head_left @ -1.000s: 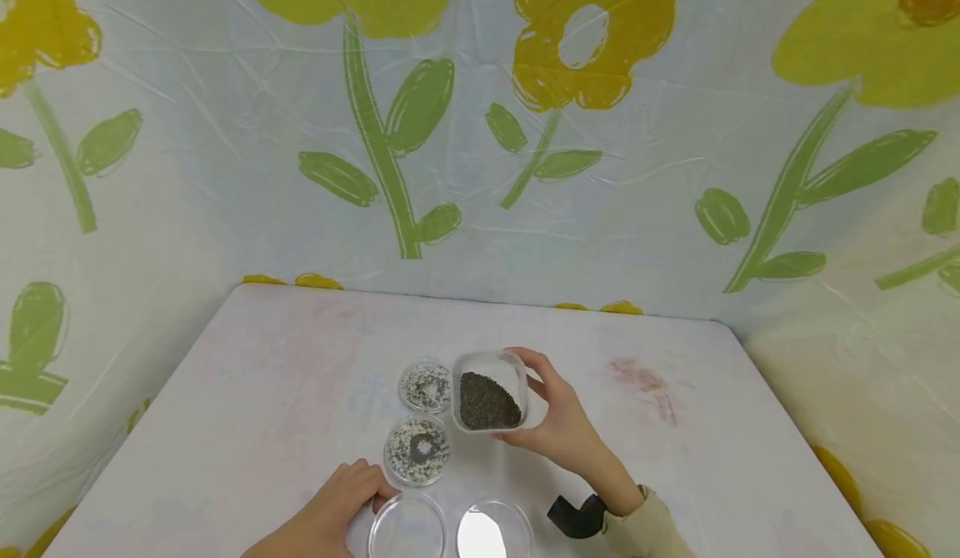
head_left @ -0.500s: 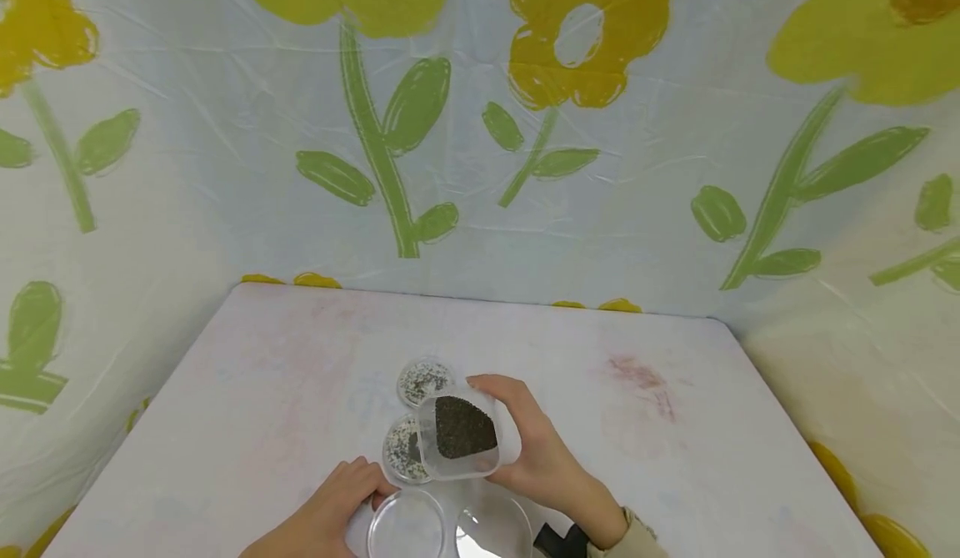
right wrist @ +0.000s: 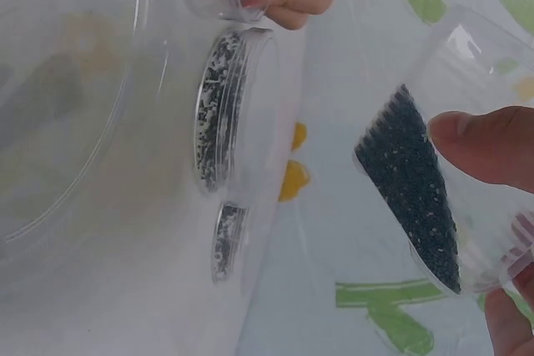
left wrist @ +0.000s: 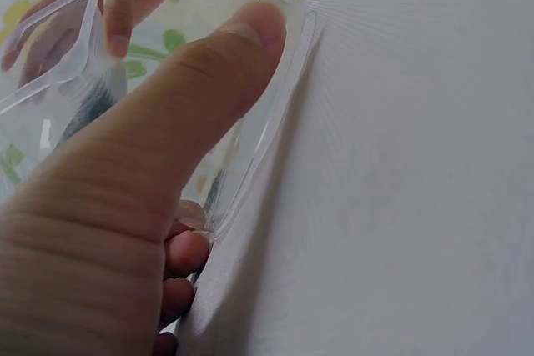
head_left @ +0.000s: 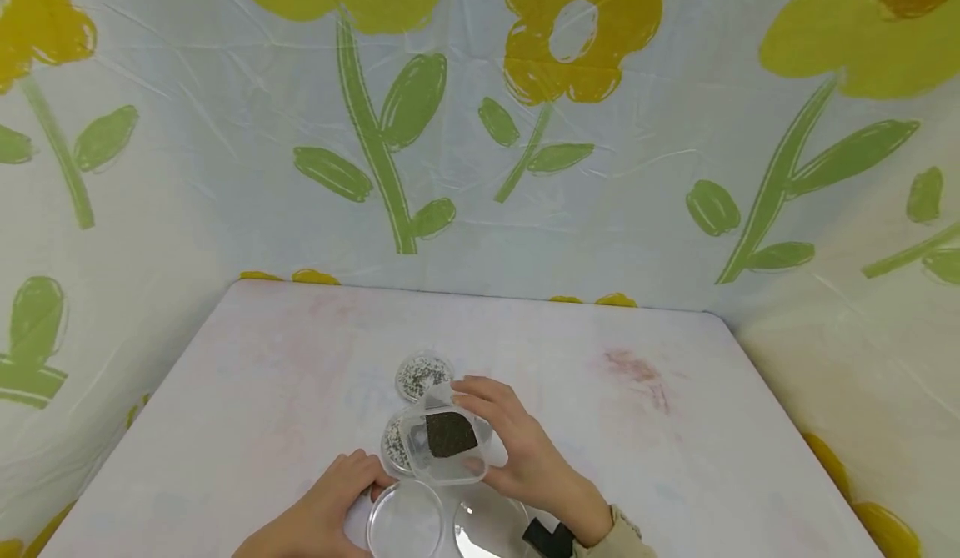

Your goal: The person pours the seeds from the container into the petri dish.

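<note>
My right hand [head_left: 528,454] grips a clear square plastic container [head_left: 442,470] above the table, thumb on one side and fingers on the other. The container is tilted, and dark fine grains [right wrist: 409,193] lie heaped in one corner. Partly under it in the head view sits a round clear dish [head_left: 393,445] of mixed black and white grains. A second such dish [head_left: 422,376] stands just behind. My left hand [head_left: 330,500] holds an empty-looking clear round dish [head_left: 406,520] at its left edge, thumb on the rim and fingers curled at the far side [left wrist: 188,252].
Another clear round dish [head_left: 487,525] lies at the front, right of the held one, reflecting light. A black device [head_left: 551,539] is at my right wrist. The white table [head_left: 292,358] has reddish smudges [head_left: 637,374]. Flower-printed cloth [head_left: 262,191] stands around its back and sides.
My right hand has brought the square container left and nearer, over the closer grain dish, and tilted it further. The grains look smaller in it from the head view. My left hand stays put.
</note>
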Demonstrator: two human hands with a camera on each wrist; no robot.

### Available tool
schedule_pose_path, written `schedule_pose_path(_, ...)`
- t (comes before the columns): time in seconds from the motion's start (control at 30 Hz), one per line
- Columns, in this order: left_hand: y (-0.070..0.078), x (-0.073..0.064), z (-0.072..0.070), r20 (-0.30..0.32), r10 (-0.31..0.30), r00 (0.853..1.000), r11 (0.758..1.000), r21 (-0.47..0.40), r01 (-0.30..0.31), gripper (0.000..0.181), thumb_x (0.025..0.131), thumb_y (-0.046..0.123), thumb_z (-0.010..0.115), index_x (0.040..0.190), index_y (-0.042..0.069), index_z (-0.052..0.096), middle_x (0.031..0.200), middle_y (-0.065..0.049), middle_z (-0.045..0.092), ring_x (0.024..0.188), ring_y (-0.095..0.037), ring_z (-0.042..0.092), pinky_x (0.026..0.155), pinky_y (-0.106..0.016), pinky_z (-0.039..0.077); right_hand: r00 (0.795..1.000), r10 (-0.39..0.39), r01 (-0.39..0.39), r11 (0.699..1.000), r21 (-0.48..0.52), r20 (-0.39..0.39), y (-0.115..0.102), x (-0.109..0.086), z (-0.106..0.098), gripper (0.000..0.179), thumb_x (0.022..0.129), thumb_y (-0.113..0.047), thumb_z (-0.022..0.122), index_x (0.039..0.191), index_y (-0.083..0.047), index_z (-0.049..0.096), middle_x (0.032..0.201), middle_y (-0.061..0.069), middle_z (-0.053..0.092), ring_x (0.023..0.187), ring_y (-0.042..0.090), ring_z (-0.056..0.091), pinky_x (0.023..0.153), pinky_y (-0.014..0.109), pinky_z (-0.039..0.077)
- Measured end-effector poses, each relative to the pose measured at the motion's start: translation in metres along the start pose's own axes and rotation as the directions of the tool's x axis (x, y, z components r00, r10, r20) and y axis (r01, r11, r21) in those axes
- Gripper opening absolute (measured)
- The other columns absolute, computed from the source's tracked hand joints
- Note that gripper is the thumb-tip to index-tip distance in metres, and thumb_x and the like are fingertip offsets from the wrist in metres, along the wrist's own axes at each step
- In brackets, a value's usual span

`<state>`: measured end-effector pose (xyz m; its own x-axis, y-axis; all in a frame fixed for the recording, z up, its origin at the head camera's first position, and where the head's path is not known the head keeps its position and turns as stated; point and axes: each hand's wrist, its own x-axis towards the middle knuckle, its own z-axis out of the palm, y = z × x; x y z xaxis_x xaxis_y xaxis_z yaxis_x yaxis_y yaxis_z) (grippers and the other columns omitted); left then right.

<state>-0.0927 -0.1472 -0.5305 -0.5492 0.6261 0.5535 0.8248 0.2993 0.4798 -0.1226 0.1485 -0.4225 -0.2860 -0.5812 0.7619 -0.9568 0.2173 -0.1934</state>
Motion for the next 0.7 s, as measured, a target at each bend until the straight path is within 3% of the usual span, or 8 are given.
schedule_pose_path(0.27, 0.0, 0.0, -0.002, 0.003, -0.011, 1.0, 1.0, 0.017, 0.011, 0.066, 0.064, 0.062, 0.084, 0.113, 0.025, 0.058, 0.094, 0.019, 0.045, 0.087, 0.003, 0.037, 0.075, -0.017, 0.028, 0.997, -0.077, 0.078, 0.997, -0.022, 0.032, 0.001, 0.003, 0.006, 0.044, 0.099, -0.022, 0.06, 0.133, 0.005, 0.051, 0.137, 0.023, 0.051, 0.129, 0.037, 0.046, 0.105, 0.045, 0.042)
schedule_pose_path(0.33, 0.001, 0.001, -0.003, 0.008, -0.022, 1.0, 1.0, 0.015, 0.022, 0.066, 0.065, 0.063, 0.084, 0.113, 0.026, 0.058, 0.094, 0.019, 0.045, 0.086, 0.003, 0.037, 0.075, -0.016, 0.029, 0.996, -0.075, 0.076, 0.997, -0.018, 0.047, 0.0, 0.001, 0.007, 0.048, 0.091, -0.01, 0.067, 0.134, 0.004, 0.051, 0.137, 0.023, 0.051, 0.13, 0.037, 0.046, 0.106, 0.044, 0.042)
schedule_pose_path(0.5, 0.003, 0.0, -0.002, 0.022, -0.048, 0.999, 0.999, -0.006, 0.048, 0.065, 0.066, 0.063, 0.083, 0.113, 0.027, 0.057, 0.095, 0.021, 0.044, 0.086, 0.004, 0.036, 0.075, -0.016, 0.029, 0.994, -0.068, 0.071, 0.997, -0.028, 0.091, -0.003, -0.002, 0.011, 0.08, 0.059, 0.01, 0.073, 0.136, 0.002, 0.05, 0.14, 0.022, 0.049, 0.132, 0.037, 0.045, 0.106, 0.041, 0.042)
schedule_pose_path(0.7, 0.0, -0.002, -0.001, 0.014, -0.04, 0.999, 0.999, -0.007, 0.041, 0.063, 0.067, 0.064, 0.082, 0.111, 0.027, 0.055, 0.094, 0.021, 0.043, 0.085, 0.004, 0.035, 0.074, -0.015, 0.028, 0.99, -0.096, 0.101, 0.994, -0.051, 0.101, -0.005, -0.004, 0.016, 0.092, 0.047, 0.015, 0.071, 0.135, 0.002, 0.051, 0.14, 0.023, 0.05, 0.132, 0.037, 0.045, 0.105, 0.039, 0.043)
